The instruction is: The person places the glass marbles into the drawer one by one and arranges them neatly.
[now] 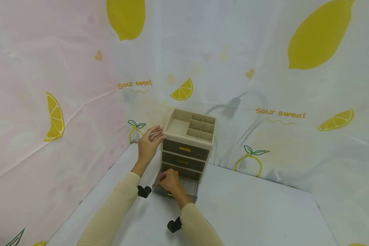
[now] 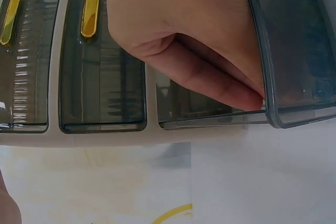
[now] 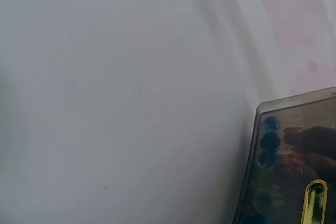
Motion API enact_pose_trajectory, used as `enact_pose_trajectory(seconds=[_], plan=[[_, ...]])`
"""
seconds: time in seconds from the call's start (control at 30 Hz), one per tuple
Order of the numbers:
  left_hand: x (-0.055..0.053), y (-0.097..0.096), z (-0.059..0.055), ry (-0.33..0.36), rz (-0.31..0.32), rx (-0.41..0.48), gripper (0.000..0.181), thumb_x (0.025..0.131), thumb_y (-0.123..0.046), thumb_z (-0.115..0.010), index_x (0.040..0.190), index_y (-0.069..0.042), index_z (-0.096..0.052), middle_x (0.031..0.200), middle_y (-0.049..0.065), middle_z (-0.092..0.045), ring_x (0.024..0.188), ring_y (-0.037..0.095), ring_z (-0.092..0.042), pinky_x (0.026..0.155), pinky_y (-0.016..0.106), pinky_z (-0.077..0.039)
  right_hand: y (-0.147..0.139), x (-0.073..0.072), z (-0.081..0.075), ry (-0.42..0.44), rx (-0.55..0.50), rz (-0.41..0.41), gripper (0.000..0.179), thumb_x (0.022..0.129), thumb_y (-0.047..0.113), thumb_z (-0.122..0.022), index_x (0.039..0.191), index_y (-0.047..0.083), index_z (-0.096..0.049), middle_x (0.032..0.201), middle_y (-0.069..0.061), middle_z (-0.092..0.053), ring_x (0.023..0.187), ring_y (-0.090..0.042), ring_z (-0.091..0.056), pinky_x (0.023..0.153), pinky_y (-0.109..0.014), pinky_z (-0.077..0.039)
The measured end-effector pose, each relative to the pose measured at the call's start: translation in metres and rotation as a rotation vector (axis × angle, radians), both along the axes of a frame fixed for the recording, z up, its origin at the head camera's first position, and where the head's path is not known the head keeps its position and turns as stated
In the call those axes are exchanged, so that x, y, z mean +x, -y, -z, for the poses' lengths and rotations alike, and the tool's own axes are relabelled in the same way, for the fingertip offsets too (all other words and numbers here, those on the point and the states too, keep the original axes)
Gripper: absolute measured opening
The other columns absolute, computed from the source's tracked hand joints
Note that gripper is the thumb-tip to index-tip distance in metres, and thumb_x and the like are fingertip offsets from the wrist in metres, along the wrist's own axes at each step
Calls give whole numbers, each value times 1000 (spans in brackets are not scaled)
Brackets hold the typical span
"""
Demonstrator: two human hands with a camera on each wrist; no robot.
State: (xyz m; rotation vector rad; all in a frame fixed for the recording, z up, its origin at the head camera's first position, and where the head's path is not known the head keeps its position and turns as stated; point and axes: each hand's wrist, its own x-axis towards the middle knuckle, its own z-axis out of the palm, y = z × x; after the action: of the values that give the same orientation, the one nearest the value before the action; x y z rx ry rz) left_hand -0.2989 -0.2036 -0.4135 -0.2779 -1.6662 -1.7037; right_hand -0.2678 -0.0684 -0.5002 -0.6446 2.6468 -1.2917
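A beige desktop drawer organizer (image 1: pixel 188 139) stands near the back wall, its smoky clear bottom drawer (image 1: pixel 191 198) pulled out. My left hand (image 1: pixel 148 142) is at the organizer's upper left side, fingers extended, the tips at its edge. Down in the pulled-out drawer is my right hand (image 1: pixel 171 181), fingers bent. The left wrist view shows this right hand (image 2: pixel 184 19) behind the drawer front (image 2: pixel 296 40); whether its fingertips hold anything is hidden. Through the drawer front in the right wrist view, small blue round pieces (image 3: pixel 270 141) show beside blurred fingers.
Two upper drawers with yellow handles (image 1: pixel 185 149) are closed. The organizer's top has one large and several small compartments (image 1: pixel 203 127). Lemon-printed cloth (image 1: pixel 221 82) hangs behind and at the left. A white tabletop (image 1: pixel 252 208) extends to the right.
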Motion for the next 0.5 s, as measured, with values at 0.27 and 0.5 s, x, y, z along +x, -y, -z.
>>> enact_pose_trajectory(seconds=[0.27,0.5], plan=[[-1,0,1,12,0,-4,49,82,0,-76,128,3,-60,122,22,-63,114,29,-62,94,27,-55,0,-1,0,17,30,5,11,70,3,-86,74,7,-77,71,3,-67,66,-10,-60,56,-22,-58],[3,0,-3,19,22,-5,49,83,6,-73,129,8,-56,123,26,-61,116,36,-60,95,29,-54,-2,0,1,14,4,-10,9,72,2,-84,74,6,-76,70,3,-67,62,-8,-58,52,-20,-56]])
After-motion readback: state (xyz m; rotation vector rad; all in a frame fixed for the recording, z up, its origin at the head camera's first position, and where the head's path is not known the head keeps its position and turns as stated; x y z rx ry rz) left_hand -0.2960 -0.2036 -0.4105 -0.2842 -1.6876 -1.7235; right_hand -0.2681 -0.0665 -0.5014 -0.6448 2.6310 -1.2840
